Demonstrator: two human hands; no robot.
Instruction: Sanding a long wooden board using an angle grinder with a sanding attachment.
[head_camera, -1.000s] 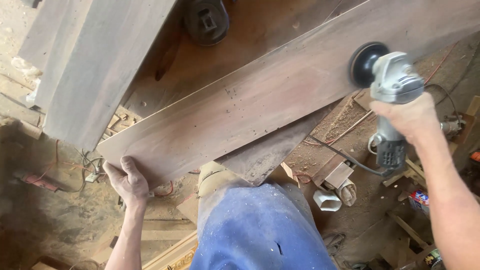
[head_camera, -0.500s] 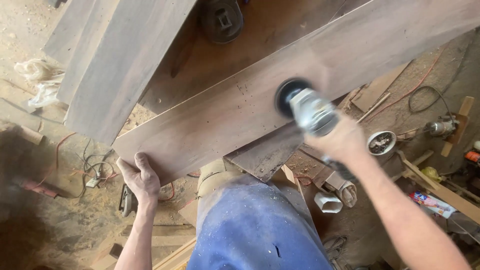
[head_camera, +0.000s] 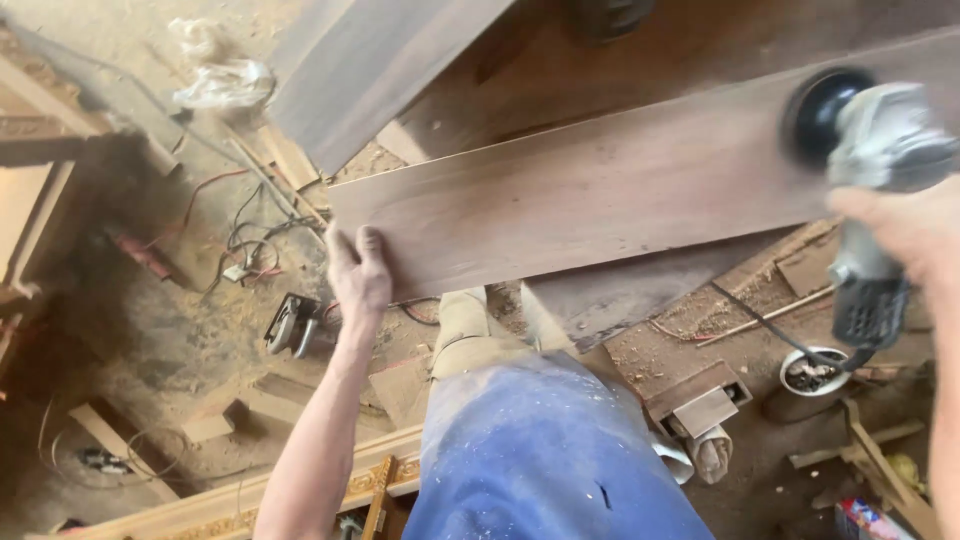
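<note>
My left hand (head_camera: 360, 275) lies flat on the near corner of the long dark plank (head_camera: 620, 190), fingers spread over its top and the thumb side at the edge, so this grip is open and only presses, it does not close around anything. The plank lies across my view, over a second board (head_camera: 610, 295) under it, above the sawdust floor (head_camera: 150, 340). I judge it to be stiff and rather heavy, with a smooth face, so pressing near the end is a good place to steady it. My right hand (head_camera: 900, 225) is closed around the grey body of the angle grinder (head_camera: 865, 170), with its black round pad down on the plank's far right part. My left arm is nearly straight, and my right arm comes in from the right edge.
</note>
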